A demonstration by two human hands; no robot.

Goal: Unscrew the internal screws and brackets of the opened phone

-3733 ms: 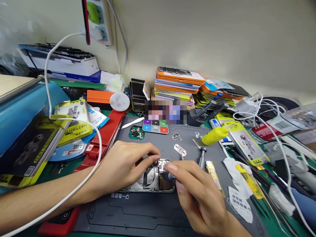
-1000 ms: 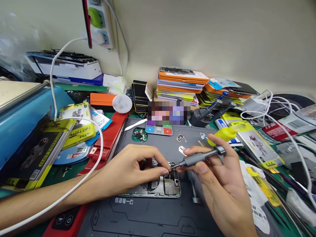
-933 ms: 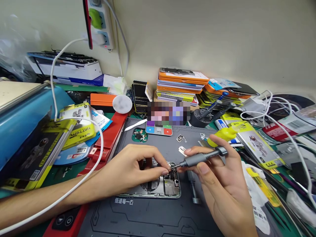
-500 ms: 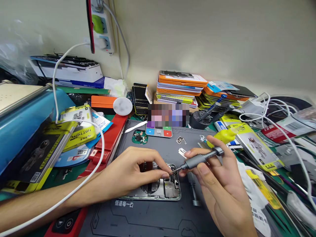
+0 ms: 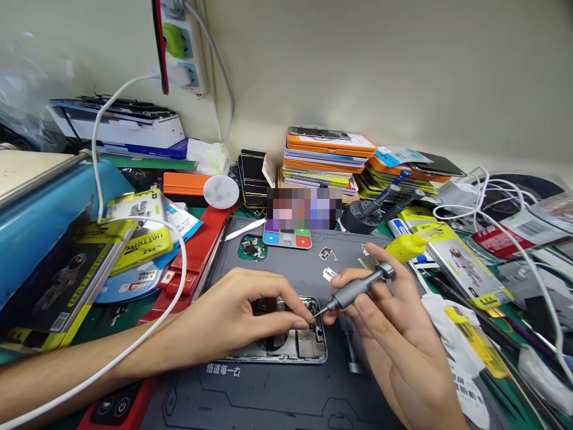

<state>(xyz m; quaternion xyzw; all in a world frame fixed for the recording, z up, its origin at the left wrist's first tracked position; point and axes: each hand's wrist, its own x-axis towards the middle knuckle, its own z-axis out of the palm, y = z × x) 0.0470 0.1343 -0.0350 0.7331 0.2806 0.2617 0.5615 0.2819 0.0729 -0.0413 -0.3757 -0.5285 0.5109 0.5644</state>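
Observation:
A slim grey precision screwdriver (image 5: 351,294) lies in my right hand (image 5: 398,328), its fingers closed around the handle. Its thin shaft slants down to the left, over an opened phone housing (image 5: 312,347). At the shaft's tip, my left hand (image 5: 264,307) pinches thumb and forefinger together. Whether a tiny part sits in that pinch is hidden. The housing lies flat on a dark grey work mat (image 5: 268,400), its left part covered by my left hand. A second grey screwdriver (image 5: 351,346) rests on the mat just right of the housing, partly behind my right hand.
A razor blade (image 5: 329,274), a small metal part (image 5: 326,253) and a green circuit board (image 5: 253,248) lie beyond the housing. A white cable (image 5: 181,286) loops over my left forearm. Battery boxes (image 5: 459,257) and a yellow bottle (image 5: 405,245) stand at the right.
The screwdriver has tilted a little more steeply, its handle end shifting left with my right hand. My left hand keeps its pinch at the tip. The whole view has shifted slightly.

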